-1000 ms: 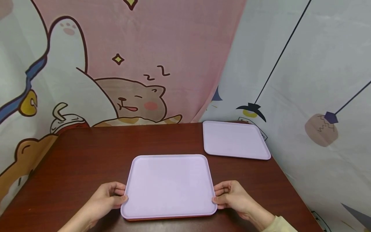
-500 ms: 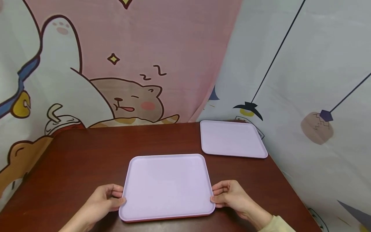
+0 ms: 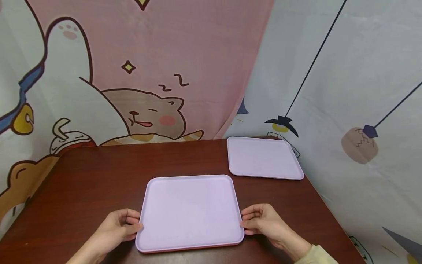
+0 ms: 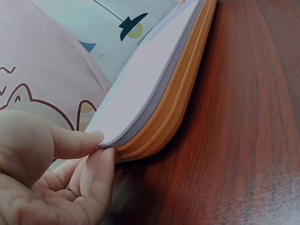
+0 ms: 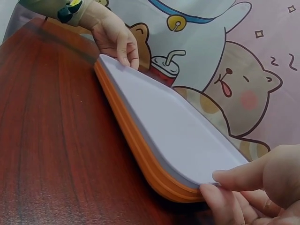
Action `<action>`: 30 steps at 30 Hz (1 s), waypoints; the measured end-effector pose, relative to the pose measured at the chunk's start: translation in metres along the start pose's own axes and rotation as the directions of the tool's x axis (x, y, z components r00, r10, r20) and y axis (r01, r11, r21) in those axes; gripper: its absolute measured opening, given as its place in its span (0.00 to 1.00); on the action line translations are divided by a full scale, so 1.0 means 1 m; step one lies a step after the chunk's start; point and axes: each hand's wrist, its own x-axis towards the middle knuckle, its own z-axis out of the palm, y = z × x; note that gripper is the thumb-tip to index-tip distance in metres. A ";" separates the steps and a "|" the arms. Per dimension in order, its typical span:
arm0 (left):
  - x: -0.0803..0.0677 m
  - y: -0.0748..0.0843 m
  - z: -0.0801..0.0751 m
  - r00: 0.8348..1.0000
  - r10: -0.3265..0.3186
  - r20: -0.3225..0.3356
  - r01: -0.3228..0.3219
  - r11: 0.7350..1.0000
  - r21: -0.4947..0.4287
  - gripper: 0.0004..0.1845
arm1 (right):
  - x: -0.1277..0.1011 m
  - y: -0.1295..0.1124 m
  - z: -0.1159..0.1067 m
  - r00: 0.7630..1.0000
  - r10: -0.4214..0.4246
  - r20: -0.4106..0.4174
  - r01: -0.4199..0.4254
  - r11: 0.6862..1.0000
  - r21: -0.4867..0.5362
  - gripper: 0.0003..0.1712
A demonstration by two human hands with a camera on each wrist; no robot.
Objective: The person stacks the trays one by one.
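Observation:
A pale lavender rectangular tray (image 3: 189, 211) lies face up near the front of the table, on top of several orange trays (image 4: 171, 110) whose stacked edges show in both wrist views. My left hand (image 3: 113, 231) pinches the lavender tray's left rim, thumb on top and fingers against the side. On the opposite side, my right hand (image 3: 266, 223) pinches the right rim in the same way. The right wrist view shows the right thumb (image 5: 241, 176) on the tray's corner edge. The fingertips under the rim are partly hidden.
A second lavender tray (image 3: 265, 158) lies at the back right corner of the dark red-brown wooden table (image 3: 99, 176). Cartoon-printed cloth (image 3: 204, 55) hangs behind the table and along its right side.
The head view has turned a little to the right, so everything sits slightly further left in it. Both hands keep their grip, and the trays look unmoved on the table.

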 end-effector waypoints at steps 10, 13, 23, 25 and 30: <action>0.003 0.000 -0.006 0.999 0.034 0.008 -0.034 0.999 -0.004 0.21 | -0.001 -0.005 -0.010 1.000 -0.016 -0.010 0.016 1.000 0.025 0.20; 0.004 0.002 -0.007 0.999 0.046 0.016 -0.046 0.999 -0.001 0.21 | -0.002 -0.009 -0.016 1.000 -0.018 -0.015 0.019 0.999 0.040 0.20; 0.005 0.019 -0.005 0.997 0.066 0.049 -0.062 0.995 -0.077 0.22 | -0.007 -0.025 -0.036 0.997 -0.044 -0.057 0.046 0.998 0.042 0.19; 0.006 0.023 -0.004 0.996 0.068 0.060 -0.062 0.994 -0.090 0.24 | -0.007 -0.026 -0.040 0.997 -0.043 -0.066 0.046 0.998 0.039 0.19; 0.010 0.034 0.004 0.993 0.084 0.080 -0.075 0.992 -0.106 0.26 | -0.007 -0.029 -0.049 0.995 -0.042 -0.086 0.046 0.998 0.038 0.17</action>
